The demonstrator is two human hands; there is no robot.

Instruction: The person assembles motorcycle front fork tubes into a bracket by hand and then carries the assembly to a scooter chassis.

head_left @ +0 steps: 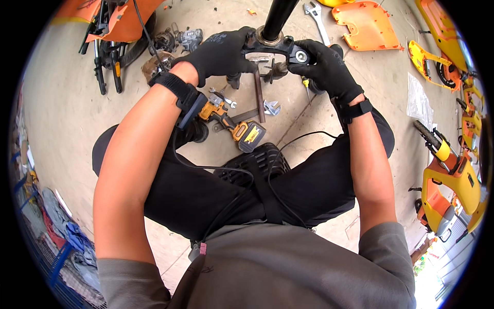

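Note:
My gloved left hand (224,54) grips the left end of a black metal fork crown (280,47), and my gloved right hand (329,69) is wrapped round its right end. A black tube (278,18) stands up from the crown's middle, with a metal ring at its base. Beneath lie a hammer (260,95), a dark metal part (278,69) and a screwdriver (307,88). A yellow-and-black cordless drill (239,131) and small wrenches (229,100) lie nearer my crossed legs.
Orange vehicle parts (116,26) and another power tool (190,40) are at back left. An adjustable wrench (318,26) and an orange panel (363,28) lie at back right. Yellow bike frames (447,180) line the right side. A cloth pile (67,226) is at left; cables cross my lap.

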